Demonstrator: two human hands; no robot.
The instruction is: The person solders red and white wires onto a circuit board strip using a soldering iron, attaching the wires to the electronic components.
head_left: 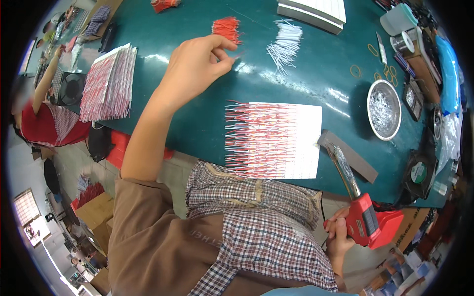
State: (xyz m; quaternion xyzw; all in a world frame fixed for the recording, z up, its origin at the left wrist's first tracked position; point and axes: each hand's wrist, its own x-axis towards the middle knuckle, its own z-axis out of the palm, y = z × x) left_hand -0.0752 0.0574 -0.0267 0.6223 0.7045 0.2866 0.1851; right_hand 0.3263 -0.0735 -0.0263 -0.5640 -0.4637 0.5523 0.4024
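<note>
The head view shows my left hand (195, 66) stretched out over the green bench (306, 84), thumb and forefinger pressed together in a pinch near the loose bunch of red wires (227, 27); whether the grip actually holds a single strand I cannot tell, it is too fine to make out. My right hand (340, 232) is down by my lap at the bench edge, its grip wrapped around the handle of the red soldering gun (368, 222), whose long metal tip points up toward the grey block (348, 155). Between the two lies the white sheet (291, 143) with rows of red and white wires laid across it, just beside that block. The risk, as I judge it, sits with the tip: I am looking and reaching left, so the gun is out of my attention, and a small drift could bring it against the sheet, the wires' insulation, or my checked apron (256, 217). A loose pinch could also drop the strand or drag several out of the bunch, and the white wires (285, 44) lie near enough to tangle.
</note>
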